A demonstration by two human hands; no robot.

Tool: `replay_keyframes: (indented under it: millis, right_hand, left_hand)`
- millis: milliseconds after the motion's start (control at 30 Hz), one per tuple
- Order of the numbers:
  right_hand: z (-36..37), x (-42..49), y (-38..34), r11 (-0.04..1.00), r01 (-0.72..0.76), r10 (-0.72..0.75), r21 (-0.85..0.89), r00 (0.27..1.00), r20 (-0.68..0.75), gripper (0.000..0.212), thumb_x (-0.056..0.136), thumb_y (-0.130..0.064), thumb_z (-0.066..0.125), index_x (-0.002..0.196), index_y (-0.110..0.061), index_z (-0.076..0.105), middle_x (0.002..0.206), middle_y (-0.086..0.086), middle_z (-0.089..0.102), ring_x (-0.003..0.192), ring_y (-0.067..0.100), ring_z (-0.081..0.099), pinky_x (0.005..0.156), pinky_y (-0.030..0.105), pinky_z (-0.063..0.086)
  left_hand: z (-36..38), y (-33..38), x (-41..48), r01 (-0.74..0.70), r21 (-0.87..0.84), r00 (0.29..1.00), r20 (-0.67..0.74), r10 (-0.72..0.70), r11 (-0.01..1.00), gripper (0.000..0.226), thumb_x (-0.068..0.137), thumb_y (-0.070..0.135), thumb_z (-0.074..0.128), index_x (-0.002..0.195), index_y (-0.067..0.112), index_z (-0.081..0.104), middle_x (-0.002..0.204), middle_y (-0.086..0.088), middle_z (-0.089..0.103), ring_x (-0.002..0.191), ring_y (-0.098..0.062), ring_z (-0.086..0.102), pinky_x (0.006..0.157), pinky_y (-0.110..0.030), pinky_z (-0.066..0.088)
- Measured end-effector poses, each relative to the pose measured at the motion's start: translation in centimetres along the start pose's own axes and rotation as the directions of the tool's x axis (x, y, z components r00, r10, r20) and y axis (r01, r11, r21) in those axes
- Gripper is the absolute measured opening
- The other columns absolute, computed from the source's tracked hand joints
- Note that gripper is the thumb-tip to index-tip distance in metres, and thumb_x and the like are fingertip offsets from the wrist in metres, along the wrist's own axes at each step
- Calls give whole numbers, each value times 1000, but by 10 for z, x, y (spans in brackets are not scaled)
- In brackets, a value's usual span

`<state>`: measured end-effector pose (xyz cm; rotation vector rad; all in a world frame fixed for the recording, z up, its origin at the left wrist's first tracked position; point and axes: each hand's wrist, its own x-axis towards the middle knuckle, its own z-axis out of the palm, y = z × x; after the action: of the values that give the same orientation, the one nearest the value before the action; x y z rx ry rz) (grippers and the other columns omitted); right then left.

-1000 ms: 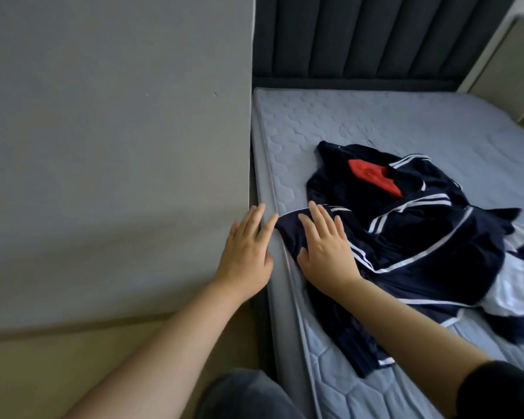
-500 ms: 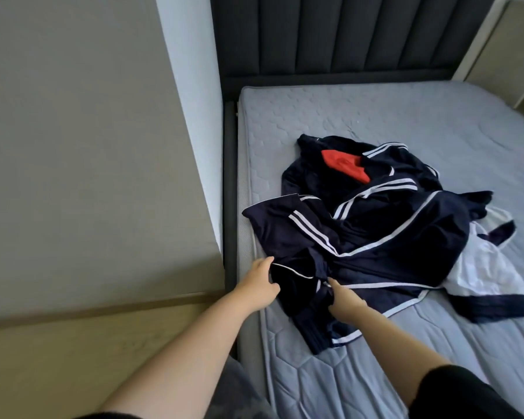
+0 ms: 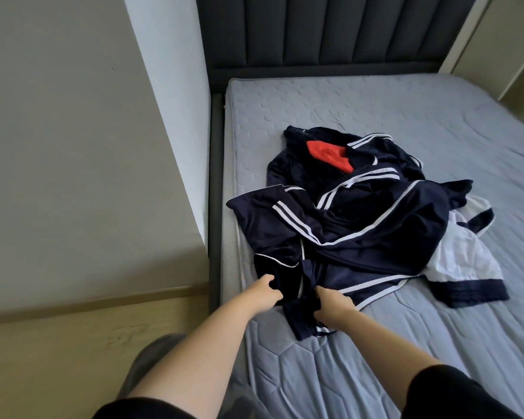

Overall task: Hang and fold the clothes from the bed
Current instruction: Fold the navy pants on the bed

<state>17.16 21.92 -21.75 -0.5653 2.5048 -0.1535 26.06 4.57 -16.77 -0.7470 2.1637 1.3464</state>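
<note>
Navy clothes pile [image 3: 360,237] on mattress [image 3: 436,116]; L hand [image 3: 262,293] & R hand [image 3: 333,309] grips both clenched on pile's near edge

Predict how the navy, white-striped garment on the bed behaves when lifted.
Probably floppy: the navy white-striped garment lies crumpled in soft folds. Likely light, since the left hand and right hand bunch its hem. It may drag the white cloth beneath.

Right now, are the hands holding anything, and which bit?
Yes. The left hand and the right hand both grip the navy clothes by the bunched near end, closest to the person.
</note>
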Motion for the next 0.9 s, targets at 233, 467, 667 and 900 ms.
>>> replay_keyframes:
  millis: [233,467,667,900]
  right_hand:
    - [-47,-30,14,826,173,-207,536,978,3,10,78,7,62,81,-3,62,78,7,55,76,14,49,65,18,39]
    - [-103,-52,-17,693,305,-179,654,950,-254,11,75,5,73,76,0,64,73,10,61,70,15,53,71,30,46]
    - [-115,-56,-69,736,418,-301,533,907,-296,20,69,-2,78,67,-12,61,62,-2,54,62,9,47,60,21,40]
    - [-96,-58,-83,589,398,-330,704,913,-240,14,74,0,74,74,-10,65,66,0,56,62,8,50,63,21,42]
  left_hand:
    - [10,16,-10,-43,-302,999,-1,45,952,46,102,33,38,147,26,31,146,-3,41,118,-20,52,98,-33,40]
    - [-20,44,-41,-23,-832,923,195,332,554,42,90,53,41,130,40,42,130,2,56,107,-21,57,88,-41,46]
    - [-66,53,-57,-236,-756,912,45,409,610,55,87,2,58,134,30,49,118,2,65,105,-17,65,85,-30,53]
    - [-72,41,-56,-379,-532,918,-116,378,757,52,90,-11,49,132,19,54,109,-4,65,107,-19,60,101,-29,45]
